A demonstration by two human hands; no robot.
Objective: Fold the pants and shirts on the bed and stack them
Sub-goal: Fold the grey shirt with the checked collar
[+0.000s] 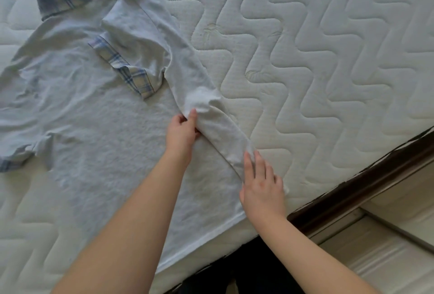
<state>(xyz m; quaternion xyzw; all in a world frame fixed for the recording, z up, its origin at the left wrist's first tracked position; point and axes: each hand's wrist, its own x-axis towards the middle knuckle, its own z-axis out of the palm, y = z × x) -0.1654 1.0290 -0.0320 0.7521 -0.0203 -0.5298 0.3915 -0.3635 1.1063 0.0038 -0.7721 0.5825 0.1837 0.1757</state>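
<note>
A pale grey shirt [94, 134] with a blue plaid collar and plaid sleeve cuffs lies spread on the white quilted mattress [305, 47]. Its right side is turned over inward, and the right sleeve is folded across the chest. My left hand [182, 133] pinches the turned-over edge of the shirt partway along the fold. My right hand [261, 185] lies flat with straight fingers on the same fold, nearer the hem. No pants are in view.
The mattress edge runs diagonally at the lower right, with a dark wooden bed frame [366, 176] along it and pale flooring [387, 246] beyond. Bare quilted mattress stretches to the right of the shirt and above it.
</note>
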